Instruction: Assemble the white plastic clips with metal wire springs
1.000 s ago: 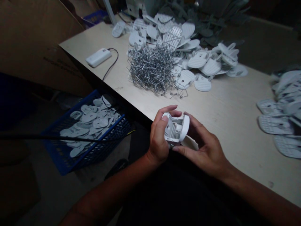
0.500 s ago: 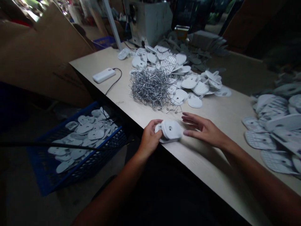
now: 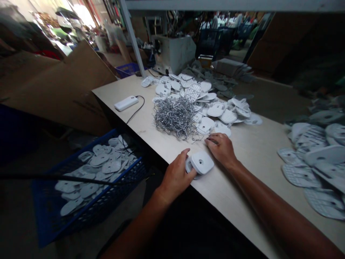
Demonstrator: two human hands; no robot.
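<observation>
Pale table (image 3: 256, 180) is supporting a white, rounded, holed part (image 3: 204, 165); left fingers (image 3: 192, 174) are gripping its nine-o'clock end; right fingers (image 3: 217, 137) are curling at one o'clock, grip unclear.

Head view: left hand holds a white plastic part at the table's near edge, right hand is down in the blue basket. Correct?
No, the right hand is wrong. The head view shows it at the table, fingertips beside the loose metal wire pieces, not in the blue basket. The left hand does hold a white plastic part at the near edge.
</observation>
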